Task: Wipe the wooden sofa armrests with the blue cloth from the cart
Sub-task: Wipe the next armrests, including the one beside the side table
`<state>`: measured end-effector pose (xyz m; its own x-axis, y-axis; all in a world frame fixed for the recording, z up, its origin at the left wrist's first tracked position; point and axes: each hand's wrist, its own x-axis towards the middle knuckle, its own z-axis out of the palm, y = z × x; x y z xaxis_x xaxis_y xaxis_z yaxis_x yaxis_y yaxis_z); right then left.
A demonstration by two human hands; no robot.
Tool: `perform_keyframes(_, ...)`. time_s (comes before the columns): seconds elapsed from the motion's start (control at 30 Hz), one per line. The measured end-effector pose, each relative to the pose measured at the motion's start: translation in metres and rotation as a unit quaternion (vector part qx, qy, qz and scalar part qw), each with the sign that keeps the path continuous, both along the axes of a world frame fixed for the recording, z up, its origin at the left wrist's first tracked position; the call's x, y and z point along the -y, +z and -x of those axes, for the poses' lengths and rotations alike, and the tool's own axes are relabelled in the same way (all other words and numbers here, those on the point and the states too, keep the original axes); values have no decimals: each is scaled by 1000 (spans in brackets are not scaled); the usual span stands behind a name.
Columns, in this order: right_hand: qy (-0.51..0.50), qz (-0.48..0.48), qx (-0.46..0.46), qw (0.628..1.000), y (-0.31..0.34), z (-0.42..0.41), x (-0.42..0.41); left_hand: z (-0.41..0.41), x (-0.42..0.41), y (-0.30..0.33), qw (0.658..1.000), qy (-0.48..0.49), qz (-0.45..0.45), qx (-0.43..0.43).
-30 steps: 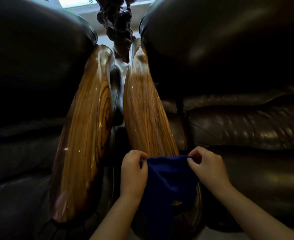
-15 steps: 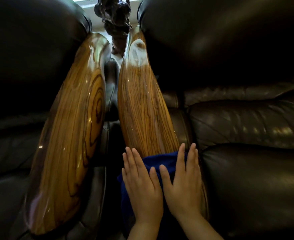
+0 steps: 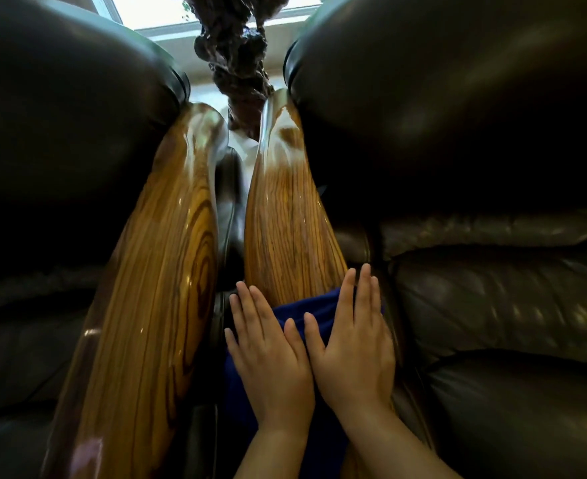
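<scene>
Nearest, both hands lay flat on the cloth (image 3: 319, 307) — left hand (image 3: 271, 357) and right hand (image 3: 352, 344) side by side, fingers (image 3: 364, 292) straight and spread, pressing rather than gripping. That blue cloth was draped over the near end of the right armrest (image 3: 285, 229), its tail hanging down between the wrists. Beyond the fingertips the glossy wood ran on bare toward the dark carved piece (image 3: 236, 50) by the window. Just beside it, across a narrow gap, stood the left armrest (image 3: 153, 288), untouched by either hand. My guess at the risk — with open palms and a slick finish, the cloth could bunch or slide off into the gap, or onto the leather seat (image 3: 492, 305), if the push ran off-centre.
</scene>
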<state>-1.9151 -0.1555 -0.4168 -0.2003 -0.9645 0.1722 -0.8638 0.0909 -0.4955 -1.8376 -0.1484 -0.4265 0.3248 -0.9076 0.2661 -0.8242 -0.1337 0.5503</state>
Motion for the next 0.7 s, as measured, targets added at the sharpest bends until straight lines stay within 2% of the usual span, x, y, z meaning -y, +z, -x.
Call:
perform_keyframes(0.37, -12, -10, 10, 1000, 24, -18, 92, -19, 96, 36, 998, -37, -32, 40)
perform_keyframes(0.7, -6, -41, 6, 999, 44, -29, 175, -33, 181, 62, 994, -76, -77, 6)
